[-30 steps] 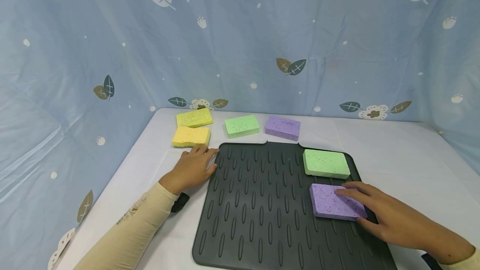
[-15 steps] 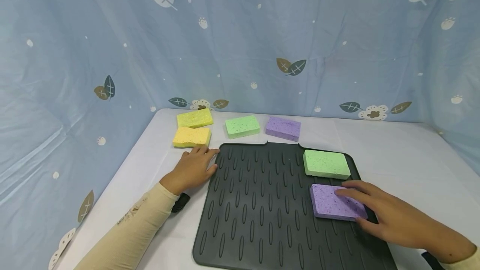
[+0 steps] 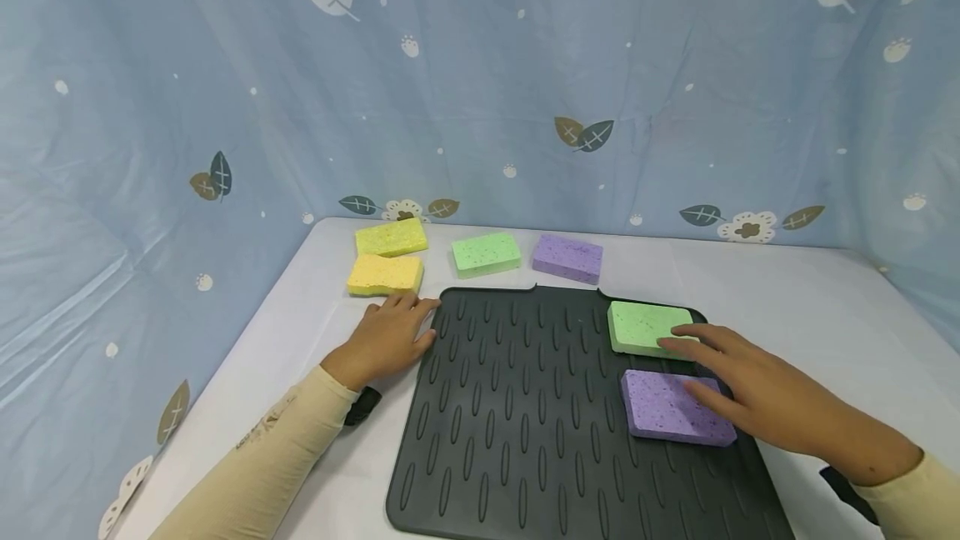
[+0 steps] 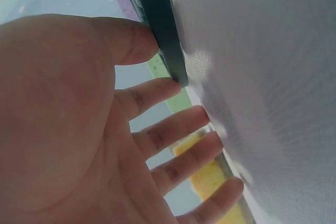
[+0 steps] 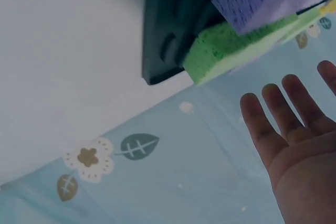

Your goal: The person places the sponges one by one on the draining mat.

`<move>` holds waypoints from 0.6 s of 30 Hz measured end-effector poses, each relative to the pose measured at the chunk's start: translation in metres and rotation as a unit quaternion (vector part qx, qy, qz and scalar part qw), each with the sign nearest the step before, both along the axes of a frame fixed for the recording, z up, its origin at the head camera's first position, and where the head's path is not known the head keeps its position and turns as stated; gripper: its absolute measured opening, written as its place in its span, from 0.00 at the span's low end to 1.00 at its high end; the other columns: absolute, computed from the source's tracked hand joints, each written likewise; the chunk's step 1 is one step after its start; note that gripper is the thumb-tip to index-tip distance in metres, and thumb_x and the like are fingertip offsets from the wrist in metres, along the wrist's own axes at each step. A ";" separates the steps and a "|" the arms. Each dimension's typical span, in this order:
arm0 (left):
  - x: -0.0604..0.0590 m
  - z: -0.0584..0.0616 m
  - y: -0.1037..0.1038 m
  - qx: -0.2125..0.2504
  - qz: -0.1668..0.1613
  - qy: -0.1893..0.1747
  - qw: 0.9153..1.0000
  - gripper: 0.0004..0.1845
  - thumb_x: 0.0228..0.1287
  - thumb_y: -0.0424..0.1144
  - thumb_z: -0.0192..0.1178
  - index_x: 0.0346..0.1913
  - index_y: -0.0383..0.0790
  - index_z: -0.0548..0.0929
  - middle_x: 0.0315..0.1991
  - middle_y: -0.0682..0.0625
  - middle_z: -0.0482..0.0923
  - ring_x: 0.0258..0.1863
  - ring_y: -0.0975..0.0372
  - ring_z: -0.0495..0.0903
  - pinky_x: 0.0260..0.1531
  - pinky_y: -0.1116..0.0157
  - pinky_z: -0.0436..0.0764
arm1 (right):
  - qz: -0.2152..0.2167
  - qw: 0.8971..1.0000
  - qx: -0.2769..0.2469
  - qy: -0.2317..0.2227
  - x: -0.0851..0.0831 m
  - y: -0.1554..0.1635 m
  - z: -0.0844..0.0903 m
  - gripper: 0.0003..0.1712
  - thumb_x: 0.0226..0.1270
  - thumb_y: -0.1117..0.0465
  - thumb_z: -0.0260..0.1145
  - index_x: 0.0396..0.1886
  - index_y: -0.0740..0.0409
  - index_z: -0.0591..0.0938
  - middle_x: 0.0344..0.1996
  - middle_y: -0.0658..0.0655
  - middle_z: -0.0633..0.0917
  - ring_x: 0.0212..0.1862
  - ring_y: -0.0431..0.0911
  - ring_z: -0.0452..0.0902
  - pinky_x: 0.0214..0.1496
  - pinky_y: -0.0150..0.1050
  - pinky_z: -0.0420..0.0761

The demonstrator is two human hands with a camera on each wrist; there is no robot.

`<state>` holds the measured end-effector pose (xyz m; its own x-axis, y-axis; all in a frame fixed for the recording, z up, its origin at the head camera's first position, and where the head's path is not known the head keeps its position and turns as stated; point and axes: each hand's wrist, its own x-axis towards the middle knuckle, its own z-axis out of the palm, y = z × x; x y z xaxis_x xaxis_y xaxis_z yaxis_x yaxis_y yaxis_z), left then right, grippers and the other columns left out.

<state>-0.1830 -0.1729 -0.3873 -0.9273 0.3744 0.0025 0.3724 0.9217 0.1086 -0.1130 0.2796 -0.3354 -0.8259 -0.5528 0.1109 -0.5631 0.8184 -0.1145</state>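
A dark ribbed mat (image 3: 525, 407) lies on the white table. On its right side sit a light green sponge (image 3: 645, 325) and, nearer me, a purple sponge (image 3: 667, 411). My right hand (image 3: 780, 398) hovers over these two with fingers spread and nothing in them; the right wrist view shows its fingers (image 5: 294, 108) apart from both sponges. At the mat's upper left corner rests my left hand (image 3: 382, 340), its thumb and index fingertip touching the mat's edge (image 4: 165, 30) in the left wrist view. The other fingers are loosely extended toward the table.
Behind the mat lie two yellow sponges (image 3: 392, 237), one in front of the other, another green sponge (image 3: 486, 255) and another purple sponge (image 3: 567, 257). A blue curtain (image 3: 480, 73) with leaf prints hangs along the table's back and sides.
My right hand has lifted off the purple sponge and moved up and away from me, over the gap between the purple and green sponges. The left hand has stayed in place.
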 end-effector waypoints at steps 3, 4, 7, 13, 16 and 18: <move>0.000 0.000 -0.001 0.000 0.001 0.003 1.000 0.25 0.74 0.49 0.54 0.70 0.44 0.72 0.60 0.42 0.75 0.65 0.47 0.71 0.51 0.41 0.74 | 0.018 1.000 -0.006 0.015 -0.009 -0.006 0.005 0.31 0.67 0.54 0.70 0.69 0.46 0.75 0.63 0.57 0.76 0.63 0.55 0.75 0.55 0.59 0.79; 0.000 0.000 -0.001 0.000 0.000 0.004 1.000 0.25 0.74 0.49 0.54 0.70 0.44 0.72 0.60 0.42 0.75 0.65 0.47 0.71 0.51 0.41 0.74 | 0.022 1.000 -0.008 0.019 -0.012 -0.007 0.006 0.31 0.67 0.55 0.70 0.69 0.46 0.74 0.63 0.57 0.76 0.62 0.55 0.75 0.54 0.58 0.80; 0.000 0.000 -0.001 0.000 -0.001 0.005 1.000 0.25 0.74 0.49 0.54 0.70 0.44 0.73 0.60 0.42 0.75 0.64 0.47 0.71 0.50 0.41 0.74 | 0.033 0.999 -0.012 0.026 -0.020 -0.011 0.008 0.30 0.68 0.56 0.69 0.69 0.48 0.74 0.63 0.57 0.76 0.62 0.54 0.75 0.53 0.57 0.80; 0.000 -0.001 0.000 0.001 -0.001 0.005 1.000 0.25 0.75 0.49 0.54 0.70 0.44 0.72 0.60 0.42 0.75 0.64 0.47 0.71 0.50 0.42 0.74 | 0.022 0.999 -0.016 0.016 -0.036 -0.018 0.010 0.26 0.72 0.55 0.65 0.68 0.50 0.75 0.64 0.60 0.75 0.63 0.57 0.73 0.55 0.59 0.79; 0.000 -0.001 0.000 0.000 -0.001 0.004 1.000 0.25 0.75 0.49 0.54 0.70 0.44 0.72 0.60 0.41 0.75 0.64 0.47 0.71 0.50 0.41 0.74 | 0.012 1.000 -0.012 0.007 -0.043 -0.021 0.012 0.26 0.73 0.55 0.64 0.68 0.49 0.74 0.65 0.60 0.74 0.65 0.58 0.72 0.56 0.60 0.78; 0.000 -0.002 0.000 0.000 -0.002 0.005 1.000 0.25 0.75 0.49 0.54 0.70 0.44 0.72 0.60 0.41 0.75 0.64 0.47 0.71 0.50 0.41 0.74 | 0.012 1.000 -0.014 0.005 -0.048 -0.023 0.014 0.26 0.73 0.55 0.64 0.68 0.50 0.74 0.65 0.61 0.74 0.65 0.59 0.72 0.57 0.61 0.77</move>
<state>-0.1833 -0.1729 -0.3891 -0.9258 0.3779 0.0114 0.3770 0.9204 0.1040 -0.1612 0.2568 -0.3214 -0.8111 -0.5693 0.1345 -0.5840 0.8011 -0.1311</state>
